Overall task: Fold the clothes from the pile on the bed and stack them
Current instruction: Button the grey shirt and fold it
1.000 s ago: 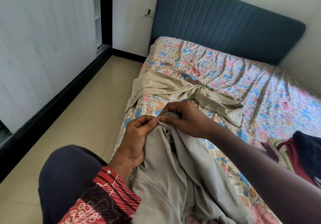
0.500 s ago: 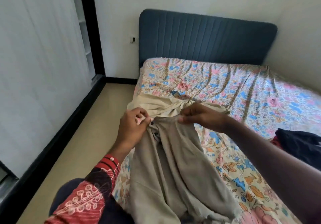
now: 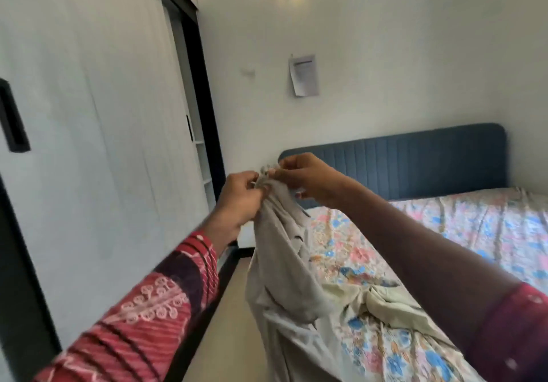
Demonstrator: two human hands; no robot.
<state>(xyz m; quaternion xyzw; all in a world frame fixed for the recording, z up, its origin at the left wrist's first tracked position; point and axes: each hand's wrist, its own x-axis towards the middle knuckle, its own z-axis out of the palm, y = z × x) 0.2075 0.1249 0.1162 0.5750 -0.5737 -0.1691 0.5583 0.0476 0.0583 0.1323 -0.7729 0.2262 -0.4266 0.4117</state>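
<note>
- Floral-sheeted bed (image 3: 462, 233): seen below the grip.
- Grey garment (image 3: 281, 263): pinched at its top edge by left hand (image 3: 238, 196) and right hand (image 3: 308, 178), hanging beneath.

The left forearm wears a long red woven sleeve (image 3: 154, 301) crossed by dark maroon stripes near the cuff, with pale pink embroidered curls and small rings lower down. The right arm is bare to a dark red, pale-dotted sleeve edge (image 3: 516, 331).

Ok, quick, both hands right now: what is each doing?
Left hand: pinches the top edge of the beige garment, lifted off the bed.
Right hand: pinches the same edge.
</note>
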